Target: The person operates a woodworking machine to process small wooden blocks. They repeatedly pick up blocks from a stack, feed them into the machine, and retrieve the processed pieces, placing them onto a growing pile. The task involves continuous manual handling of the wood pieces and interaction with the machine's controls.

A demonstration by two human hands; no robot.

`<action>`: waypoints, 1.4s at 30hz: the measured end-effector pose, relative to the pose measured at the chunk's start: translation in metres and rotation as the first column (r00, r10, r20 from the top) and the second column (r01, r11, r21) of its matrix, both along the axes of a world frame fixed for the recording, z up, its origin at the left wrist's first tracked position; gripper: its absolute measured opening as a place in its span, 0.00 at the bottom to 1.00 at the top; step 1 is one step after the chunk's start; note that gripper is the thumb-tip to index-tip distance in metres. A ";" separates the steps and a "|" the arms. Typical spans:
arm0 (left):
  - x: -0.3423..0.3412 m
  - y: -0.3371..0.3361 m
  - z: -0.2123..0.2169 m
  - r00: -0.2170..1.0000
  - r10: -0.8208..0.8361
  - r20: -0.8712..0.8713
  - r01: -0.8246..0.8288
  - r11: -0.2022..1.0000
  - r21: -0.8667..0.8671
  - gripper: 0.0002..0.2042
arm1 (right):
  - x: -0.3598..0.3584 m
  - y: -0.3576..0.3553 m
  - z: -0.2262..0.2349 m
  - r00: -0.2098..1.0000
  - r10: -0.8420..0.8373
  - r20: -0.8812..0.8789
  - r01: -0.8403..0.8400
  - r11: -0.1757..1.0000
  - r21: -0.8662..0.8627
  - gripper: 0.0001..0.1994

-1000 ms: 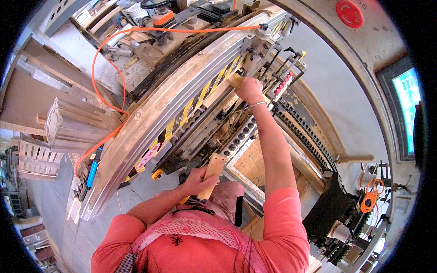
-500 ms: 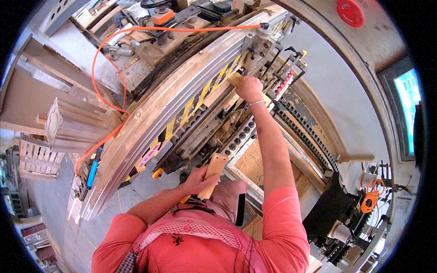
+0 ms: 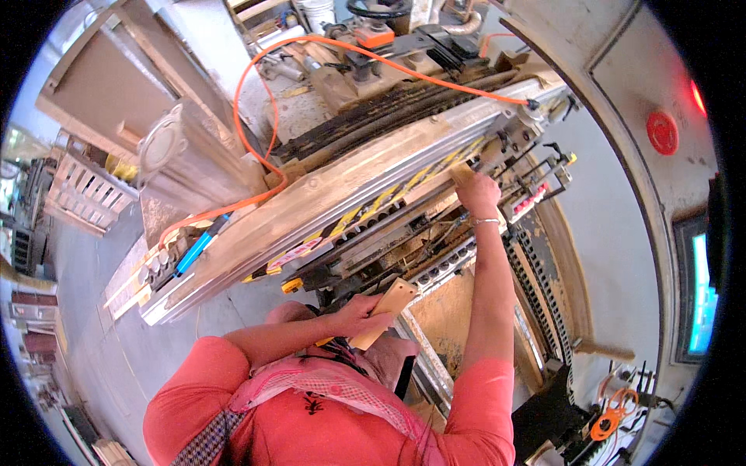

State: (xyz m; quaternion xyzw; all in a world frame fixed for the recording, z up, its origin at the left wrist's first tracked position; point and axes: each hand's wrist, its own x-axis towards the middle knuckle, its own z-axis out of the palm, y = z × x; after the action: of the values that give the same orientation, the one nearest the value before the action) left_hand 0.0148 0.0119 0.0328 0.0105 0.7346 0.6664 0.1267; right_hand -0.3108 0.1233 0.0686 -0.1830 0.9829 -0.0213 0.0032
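Note:
My left hand (image 3: 360, 317) is closed around a flat light wooden piece (image 3: 396, 298) in front of my body. That piece has small holes near its upper end and slants up to the right. Stretched out over a long woodworking machine (image 3: 365, 268), my right hand (image 3: 479, 196) has its fingers curled on a small wooden block (image 3: 462, 172) at the machine's far part. Part of the block is hidden by the fingers. Beside it runs a yellow-and-black striped strip (image 3: 404, 186) along the machine's rail.
An orange air hose (image 3: 365, 54) loops over the machine's dusty beam (image 3: 318, 184). A blue handle-like tool (image 3: 194, 252) lies at its near left end. On the right stand a panel with a red button (image 3: 663, 132) and a lit screen (image 3: 702, 291). A slatted pallet (image 3: 92, 190) stands at the left.
The view has turned, so the machine sits flatter and farther right in the picture. Both hands keep their wooden pieces, with little movement of their own.

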 end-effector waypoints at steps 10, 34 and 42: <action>0.032 -0.012 -0.013 0.988 0.122 -0.092 -0.124 0.992 -0.014 0.15 | 0.004 -0.008 0.007 0.999 -0.021 0.026 0.020 1.000 0.023 0.19; 0.191 -0.401 -0.102 0.440 0.889 0.128 -0.892 0.415 0.181 0.14 | 0.203 0.051 0.008 0.980 -0.018 -0.196 -0.018 0.984 -0.177 0.17; 0.100 -0.443 -0.129 0.491 0.832 0.260 -0.871 0.459 0.176 0.17 | 0.338 0.087 0.012 0.968 -0.220 -0.124 0.201 0.968 -0.151 0.13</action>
State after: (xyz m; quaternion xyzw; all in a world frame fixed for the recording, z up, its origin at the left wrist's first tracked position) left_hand 0.1149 -0.4313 -0.0962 -0.3856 0.5262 0.7369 -0.1768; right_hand 0.0273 0.2104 0.0810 -0.0780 0.9908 -0.0762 -0.0804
